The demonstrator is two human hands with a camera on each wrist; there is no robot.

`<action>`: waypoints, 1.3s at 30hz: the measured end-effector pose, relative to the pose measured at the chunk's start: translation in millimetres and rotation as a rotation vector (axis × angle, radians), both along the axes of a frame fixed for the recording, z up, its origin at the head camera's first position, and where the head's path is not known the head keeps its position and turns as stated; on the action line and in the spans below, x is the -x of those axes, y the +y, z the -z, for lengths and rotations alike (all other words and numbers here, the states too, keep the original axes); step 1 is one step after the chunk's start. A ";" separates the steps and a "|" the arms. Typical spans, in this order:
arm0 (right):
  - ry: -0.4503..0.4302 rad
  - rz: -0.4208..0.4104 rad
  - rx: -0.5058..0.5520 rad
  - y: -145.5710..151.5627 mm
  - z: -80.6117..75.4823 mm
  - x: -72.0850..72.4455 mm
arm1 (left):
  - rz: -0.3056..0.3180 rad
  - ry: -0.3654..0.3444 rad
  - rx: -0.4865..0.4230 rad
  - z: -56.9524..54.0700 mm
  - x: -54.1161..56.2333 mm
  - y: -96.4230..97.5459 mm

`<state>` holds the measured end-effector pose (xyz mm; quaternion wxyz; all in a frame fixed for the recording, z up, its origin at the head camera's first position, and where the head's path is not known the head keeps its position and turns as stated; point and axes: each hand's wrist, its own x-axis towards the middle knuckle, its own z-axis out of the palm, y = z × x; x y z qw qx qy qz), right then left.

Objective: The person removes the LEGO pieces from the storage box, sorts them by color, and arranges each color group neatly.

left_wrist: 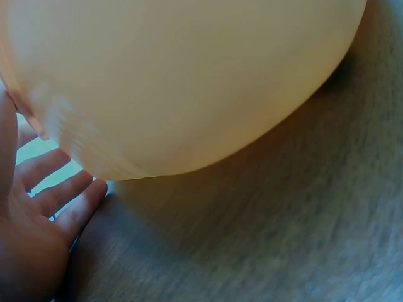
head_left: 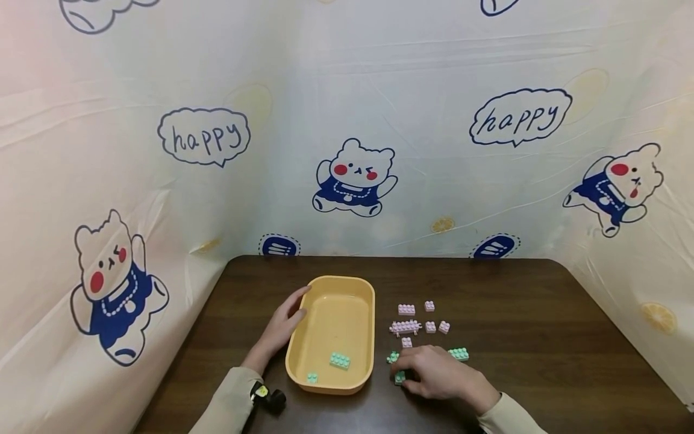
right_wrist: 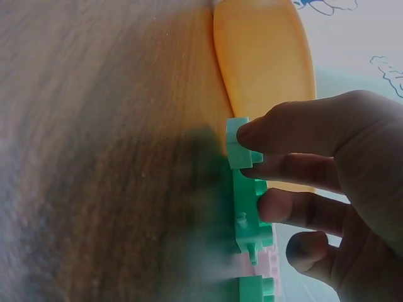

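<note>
The left hand lies against the left side of a yellow tray, its fingertips at the rim. In the left wrist view, relaxed fingers touch the outside of the tray's wall. Just right of the tray, the right hand pinches a small green toy brick between thumb and forefinger, low over the table. The right wrist view shows this brick with a longer green piece right behind it; the other fingers are loosely bent.
Inside the tray lie a green block and a small green one. A green piece with knobs and a green block flank the right hand. Several pink bricks sit farther back, with a knobbed pink piece among them.
</note>
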<state>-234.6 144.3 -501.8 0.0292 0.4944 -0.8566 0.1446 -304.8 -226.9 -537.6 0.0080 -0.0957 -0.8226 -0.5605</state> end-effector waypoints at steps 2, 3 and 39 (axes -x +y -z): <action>-0.006 -0.003 -0.004 0.4 0.2 -1.0 | 0.000 -0.001 -0.003 -0.1 -0.3 0.2; -0.007 -0.004 -0.005 0.3 0.1 -1.7 | 0.001 -0.003 -0.003 -0.2 -0.3 0.2; 0.019 -0.003 0.280 -40.1 -44.5 15.1 | 0.007 0.030 0.000 2.4 1.1 -0.1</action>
